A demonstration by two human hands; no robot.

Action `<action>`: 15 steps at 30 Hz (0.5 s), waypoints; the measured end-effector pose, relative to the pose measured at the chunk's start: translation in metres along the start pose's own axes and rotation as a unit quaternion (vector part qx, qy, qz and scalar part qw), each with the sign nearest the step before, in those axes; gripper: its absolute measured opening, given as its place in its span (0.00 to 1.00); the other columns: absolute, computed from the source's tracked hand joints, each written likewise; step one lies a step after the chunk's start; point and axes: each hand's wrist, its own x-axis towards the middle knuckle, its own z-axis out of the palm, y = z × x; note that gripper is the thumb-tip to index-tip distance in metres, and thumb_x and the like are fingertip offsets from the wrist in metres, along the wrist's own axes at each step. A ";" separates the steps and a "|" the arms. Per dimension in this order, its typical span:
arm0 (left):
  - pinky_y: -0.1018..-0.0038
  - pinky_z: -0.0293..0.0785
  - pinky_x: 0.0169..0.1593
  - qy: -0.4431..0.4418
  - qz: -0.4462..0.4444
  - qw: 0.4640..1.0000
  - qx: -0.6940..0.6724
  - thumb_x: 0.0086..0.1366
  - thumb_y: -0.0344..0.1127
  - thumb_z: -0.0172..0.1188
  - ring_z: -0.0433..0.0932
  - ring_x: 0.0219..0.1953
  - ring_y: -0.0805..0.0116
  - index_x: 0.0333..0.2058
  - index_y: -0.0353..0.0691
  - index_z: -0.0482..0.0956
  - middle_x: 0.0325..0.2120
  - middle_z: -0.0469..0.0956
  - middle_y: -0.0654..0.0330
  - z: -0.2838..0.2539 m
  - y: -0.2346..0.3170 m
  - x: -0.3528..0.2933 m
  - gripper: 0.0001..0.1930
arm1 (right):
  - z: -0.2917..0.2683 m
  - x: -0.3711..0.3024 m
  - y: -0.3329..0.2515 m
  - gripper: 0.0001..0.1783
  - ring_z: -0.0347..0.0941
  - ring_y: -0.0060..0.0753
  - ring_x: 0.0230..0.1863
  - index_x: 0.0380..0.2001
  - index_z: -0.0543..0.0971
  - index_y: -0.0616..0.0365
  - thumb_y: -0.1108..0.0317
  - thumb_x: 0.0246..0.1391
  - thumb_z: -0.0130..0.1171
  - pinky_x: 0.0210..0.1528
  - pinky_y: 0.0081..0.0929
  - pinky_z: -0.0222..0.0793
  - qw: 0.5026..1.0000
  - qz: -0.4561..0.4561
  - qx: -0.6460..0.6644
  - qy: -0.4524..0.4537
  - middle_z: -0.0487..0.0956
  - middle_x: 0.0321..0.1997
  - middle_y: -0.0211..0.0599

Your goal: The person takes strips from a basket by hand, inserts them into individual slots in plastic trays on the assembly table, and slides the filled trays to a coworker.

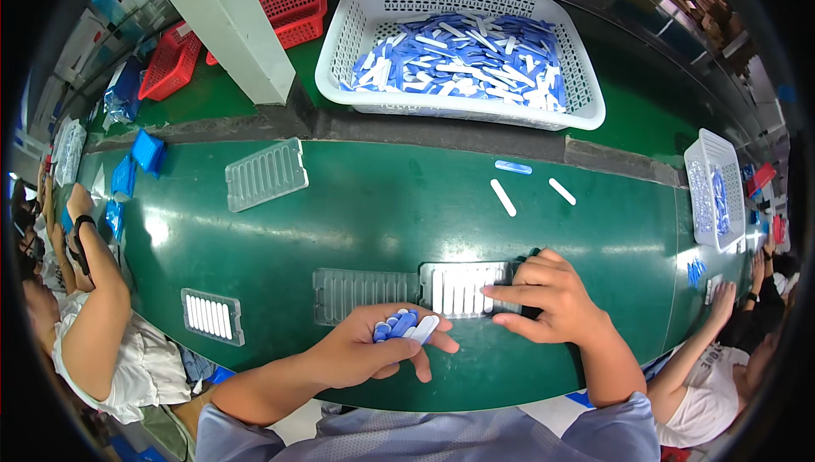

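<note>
My left hand (373, 345) is closed around a bunch of small round-ended strips (409, 326), some blue and some white. It is held just in front of a clear hinged plastic case, whose slotted left half (361, 294) lies flat on the table. White strips fill slots in the case's right half (454, 290). Over that half, my right hand (548, 296) has its index fingertip on the strips at the right. Its thumb is apart from that finger, near the case's front edge, and nothing shows between them. Its other fingers are bent.
A white basket (463, 112) heaped with blue and white strips stands at the back. Three loose strips (503, 197) lie before it. On the left are an unfilled slotted tray (267, 175) and a tray of white strips (212, 316). A post (225, 25) rises behind; people sit on both sides.
</note>
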 end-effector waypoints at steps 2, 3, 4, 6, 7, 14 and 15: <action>0.85 0.59 0.21 -0.014 -0.007 1.000 0.003 0.73 0.24 0.50 0.83 0.37 0.74 0.62 0.34 0.70 0.53 0.80 0.51 -0.001 -0.002 0.001 0.20 | -0.002 0.000 -0.001 0.16 0.65 0.28 0.22 0.40 0.88 0.50 0.61 0.46 0.74 0.31 0.29 0.56 1.000 -0.005 0.022 0.014 0.68 0.20 0.25; 0.85 0.59 0.21 -0.017 -0.006 1.000 0.005 0.73 0.24 0.50 0.83 0.37 0.74 0.62 0.34 0.70 0.53 0.80 0.51 0.000 -0.001 0.001 0.20 | -0.002 0.000 -0.006 0.16 0.65 0.28 0.22 0.40 0.88 0.50 0.61 0.46 0.74 0.31 0.29 0.56 1.000 -0.005 0.019 0.015 0.68 0.20 0.25; 0.84 0.62 0.24 -0.026 -0.010 0.999 0.036 0.73 0.24 0.49 0.82 0.37 0.75 0.62 0.34 0.70 0.53 0.80 0.52 0.002 -0.001 0.001 0.20 | -0.001 0.000 -0.014 0.15 0.65 0.29 0.21 0.40 0.88 0.51 0.62 0.46 0.74 0.30 0.29 0.57 0.998 0.017 0.037 0.046 0.69 0.19 0.25; 0.83 0.65 0.26 -0.035 -0.014 0.997 0.066 0.73 0.24 0.49 0.81 0.36 0.76 0.62 0.34 0.70 0.52 0.80 0.54 0.007 -0.003 0.003 0.20 | -0.003 0.008 -0.035 0.14 0.65 0.29 0.19 0.39 0.87 0.51 0.63 0.46 0.73 0.29 0.29 0.58 0.995 0.040 0.056 0.075 0.69 0.18 0.25; 0.82 0.68 0.31 -0.062 -0.012 0.993 0.102 0.73 0.25 0.49 0.80 0.35 0.76 0.62 0.34 0.70 0.51 0.80 0.56 0.010 -0.004 0.002 0.20 | -0.004 0.016 -0.053 0.13 0.66 0.29 0.19 0.38 0.87 0.51 0.64 0.47 0.74 0.29 0.28 0.59 0.991 0.057 0.102 0.071 0.70 0.18 0.25; 0.79 0.69 0.38 -0.136 0.002 0.973 0.185 0.75 0.28 0.47 0.77 0.34 0.78 0.62 0.34 0.69 0.47 0.80 0.58 0.018 -0.011 0.003 0.19 | 0.014 0.021 -0.068 0.04 0.65 0.16 0.18 0.32 0.88 0.55 0.72 0.51 0.72 0.24 0.24 0.59 0.930 0.166 0.314 0.096 0.74 0.18 0.24; 0.81 0.66 0.33 -0.121 0.007 0.980 0.159 0.75 0.28 0.47 0.76 0.33 0.78 0.62 0.34 0.70 0.47 0.81 0.56 0.019 -0.010 0.001 0.18 | 0.011 0.014 -0.061 0.05 0.63 0.14 0.18 0.32 0.89 0.56 0.77 0.50 0.72 0.22 0.23 0.56 0.905 0.191 0.352 0.147 0.74 0.18 0.24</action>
